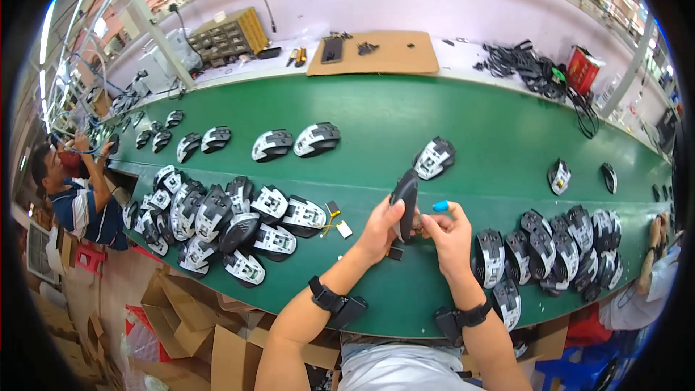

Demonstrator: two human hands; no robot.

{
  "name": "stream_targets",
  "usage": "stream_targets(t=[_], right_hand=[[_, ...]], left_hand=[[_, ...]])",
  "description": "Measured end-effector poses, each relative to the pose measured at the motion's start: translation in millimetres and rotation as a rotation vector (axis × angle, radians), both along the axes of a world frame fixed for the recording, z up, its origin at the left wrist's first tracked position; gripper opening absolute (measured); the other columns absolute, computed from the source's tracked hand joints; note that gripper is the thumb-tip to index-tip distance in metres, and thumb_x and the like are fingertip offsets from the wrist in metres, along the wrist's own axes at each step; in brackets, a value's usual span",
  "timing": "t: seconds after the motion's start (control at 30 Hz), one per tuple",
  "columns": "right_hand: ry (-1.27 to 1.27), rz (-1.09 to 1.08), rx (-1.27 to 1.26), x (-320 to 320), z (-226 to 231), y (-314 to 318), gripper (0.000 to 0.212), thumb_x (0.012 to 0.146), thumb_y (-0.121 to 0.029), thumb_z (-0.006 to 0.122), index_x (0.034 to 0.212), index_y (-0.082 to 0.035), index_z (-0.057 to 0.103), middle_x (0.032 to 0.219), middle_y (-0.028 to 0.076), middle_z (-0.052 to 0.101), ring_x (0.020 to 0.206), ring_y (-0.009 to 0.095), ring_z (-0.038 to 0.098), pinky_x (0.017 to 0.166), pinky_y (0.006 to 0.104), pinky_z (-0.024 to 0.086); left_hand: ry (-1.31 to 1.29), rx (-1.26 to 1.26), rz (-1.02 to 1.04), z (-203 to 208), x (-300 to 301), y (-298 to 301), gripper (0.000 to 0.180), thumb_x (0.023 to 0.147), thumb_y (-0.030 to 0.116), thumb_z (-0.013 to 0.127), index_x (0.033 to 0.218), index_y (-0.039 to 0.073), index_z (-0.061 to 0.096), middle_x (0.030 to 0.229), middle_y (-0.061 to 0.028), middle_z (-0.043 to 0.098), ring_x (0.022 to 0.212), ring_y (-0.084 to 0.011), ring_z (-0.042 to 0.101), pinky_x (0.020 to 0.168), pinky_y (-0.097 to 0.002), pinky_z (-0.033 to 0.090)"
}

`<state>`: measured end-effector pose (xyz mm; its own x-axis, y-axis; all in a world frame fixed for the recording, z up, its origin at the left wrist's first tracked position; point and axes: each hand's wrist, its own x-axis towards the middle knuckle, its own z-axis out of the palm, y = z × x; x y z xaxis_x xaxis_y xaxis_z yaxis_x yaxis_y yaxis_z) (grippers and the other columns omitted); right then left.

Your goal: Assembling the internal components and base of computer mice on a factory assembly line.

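My left hand (379, 230) grips a dark computer mouse (406, 203), tilted up on edge above the green bench. Close beside its lower end, my right hand (449, 235) has thumb and finger pinched together on something too small to make out. A blue finger cot (440, 205) covers one right fingertip. Just below the hands is a small dark flat piece (394, 253); whether it hangs or lies on the bench is unclear. Beyond the held mouse lies another mouse (435, 158) with its white-and-black inside showing. Left of my hands lie a small silver battery pack (344, 229) and a dark one (332, 208) with yellow ends.
Piles of opened mice lie to the left (212, 213) and right (539, 246). More mice (316, 140) line the far strip of the green bench (376, 105). A cardboard sheet (405, 54) and black cables (523, 65) lie behind. Co-workers sit at both sides; cardboard boxes (177, 308) stand below.
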<state>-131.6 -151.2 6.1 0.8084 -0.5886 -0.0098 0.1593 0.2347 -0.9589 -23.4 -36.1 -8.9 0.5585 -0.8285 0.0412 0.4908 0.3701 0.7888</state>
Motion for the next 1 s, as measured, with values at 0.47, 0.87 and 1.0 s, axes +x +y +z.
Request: stream_targets(t=[0.47, 0.87, 1.0], right_hand=[[-0.104, -0.051, 0.157, -0.1, 11.1, 2.9, 0.021, 0.084, 0.002, 0.065, 0.102, -0.003, 0.055, 0.098, 0.011, 0.067, 0.089, 0.015, 0.064, 0.083, 0.0273, 0.049], [-0.089, -0.033, -0.044, -5.9, 3.7, 8.8, 0.016, 0.084, -0.004, 0.068, 0.099, 0.002, 0.067, 0.083, 0.000, 0.064, 0.072, 0.005, 0.057, 0.065, 0.0205, 0.046], [-0.035, -0.020, -0.092, -0.1, 4.9, 9.0, 0.016, 0.085, -0.006, 0.068, 0.099, 0.001, 0.068, 0.081, -0.001, 0.063, 0.070, 0.004, 0.055, 0.063, 0.0202, 0.045]], left_hand=[[0.057, 0.042, -0.021, 5.3, 4.4, -2.6, 0.057, 0.090, 0.045, 0.060, 0.123, 0.001, 0.045, 0.102, -0.0097, 0.058, 0.096, -0.0195, 0.061, 0.083, -0.0337, 0.053], [-0.867, 0.234, 0.695, 256.9, 162.5, -8.0, 0.128, 0.056, 0.045, 0.089, 0.149, -0.002, 0.013, 0.141, -0.0259, 0.036, 0.130, -0.0303, 0.040, 0.107, -0.0349, 0.033], [-0.914, 0.645, 0.727, 336.9, 205.5, -24.8, 0.121, 0.056, 0.051, 0.086, 0.136, -0.011, 0.019, 0.121, -0.0276, 0.052, 0.098, -0.0295, 0.062, 0.073, -0.0367, 0.056]])
